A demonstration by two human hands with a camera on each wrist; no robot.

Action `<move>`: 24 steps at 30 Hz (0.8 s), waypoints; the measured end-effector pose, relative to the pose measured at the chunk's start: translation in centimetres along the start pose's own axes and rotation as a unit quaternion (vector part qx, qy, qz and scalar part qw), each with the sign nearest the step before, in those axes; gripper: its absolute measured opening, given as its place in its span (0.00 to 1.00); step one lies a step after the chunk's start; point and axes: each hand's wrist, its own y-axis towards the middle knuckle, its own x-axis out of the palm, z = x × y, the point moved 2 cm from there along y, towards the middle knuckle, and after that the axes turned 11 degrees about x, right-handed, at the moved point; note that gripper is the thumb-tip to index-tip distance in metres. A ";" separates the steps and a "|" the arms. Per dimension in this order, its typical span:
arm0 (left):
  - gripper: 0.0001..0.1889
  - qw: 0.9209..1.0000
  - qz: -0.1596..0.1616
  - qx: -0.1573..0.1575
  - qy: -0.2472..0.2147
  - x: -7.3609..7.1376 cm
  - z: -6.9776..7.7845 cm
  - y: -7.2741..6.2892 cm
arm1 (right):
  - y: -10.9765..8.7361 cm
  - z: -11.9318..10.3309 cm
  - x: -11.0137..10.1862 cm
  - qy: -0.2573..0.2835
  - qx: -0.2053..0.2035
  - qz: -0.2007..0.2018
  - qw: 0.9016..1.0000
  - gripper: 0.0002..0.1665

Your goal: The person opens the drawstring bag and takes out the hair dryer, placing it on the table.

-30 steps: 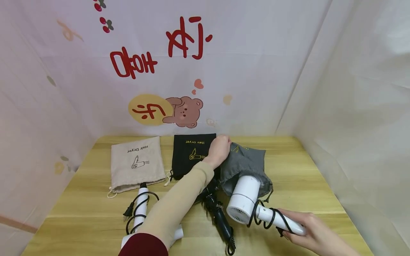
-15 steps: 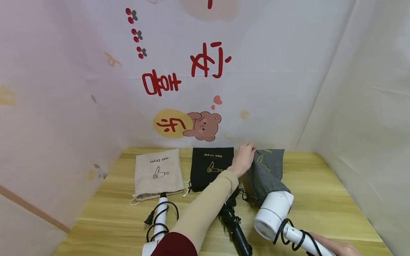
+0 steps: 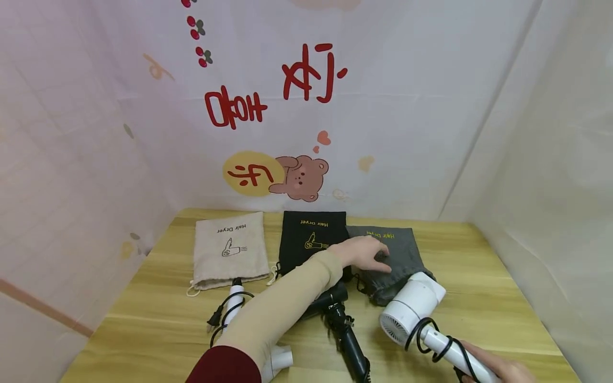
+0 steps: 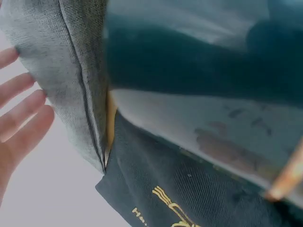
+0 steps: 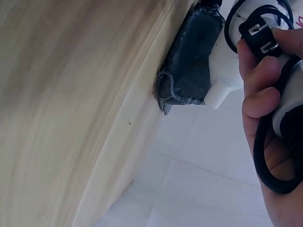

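My left hand [image 3: 362, 252] hovers over or touches the grey drawstring bag [image 3: 399, 250]; which of the two, I cannot tell. Its fingers are loosely extended, with the thumb apart, and the left wrist view shows straight fingers [image 4: 23, 97] beside the grey cloth. At the lower right, my right hand [image 3: 500, 367] grips the handle of a white hair dryer [image 3: 416, 300] with a black cord wound round it. The dryer's head lies at the bag's mouth, its nozzle end against the cloth. In the right wrist view, the fingers hold the black plug [image 5: 259, 38] against the handle.
Left of the grey bag lie a black bag [image 3: 313, 226] and a beige bag [image 3: 232, 247]. A black hair dryer [image 3: 351, 340] rests in front, and another white hair dryer [image 3: 280, 359] is partly hidden by my left forearm. White cloth walls border the wooden table [image 3: 143, 298].
My left hand has let go of the grey bag's raised far corner, and the bag has dropped flat. The white dryer has come out of its mouth. The head view has shifted.
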 end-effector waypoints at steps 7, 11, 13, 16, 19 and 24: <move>0.46 0.993 -0.105 -0.021 0.041 -0.1 0.7 -1.9 | -0.1 -1.4 -1.0 0.011 -0.044 -0.026 0.999 0.33; 0.44 0.985 -0.151 -0.054 0.062 0.3 1.2 -2.7 | -0.6 -1.9 -1.1 -0.005 -0.035 -0.037 0.999 0.33; 0.43 0.981 -0.165 -0.072 0.073 0.5 1.4 -3.0 | -0.7 -2.1 -0.9 -0.018 -0.009 -0.053 0.998 0.33; 0.40 0.973 -0.180 -0.101 0.108 0.6 1.7 -3.3 | -0.5 -2.6 -0.4 -0.029 0.022 -0.065 0.997 0.34; 0.38 0.956 -0.207 -0.146 0.151 0.6 2.3 -3.2 | -0.4 -3.2 0.5 -0.031 0.067 -0.069 0.995 0.35; 0.37 0.933 -0.237 -0.198 0.186 1.2 3.0 -3.0 | -0.1 -4.3 2.5 -0.034 0.132 -0.075 0.988 0.37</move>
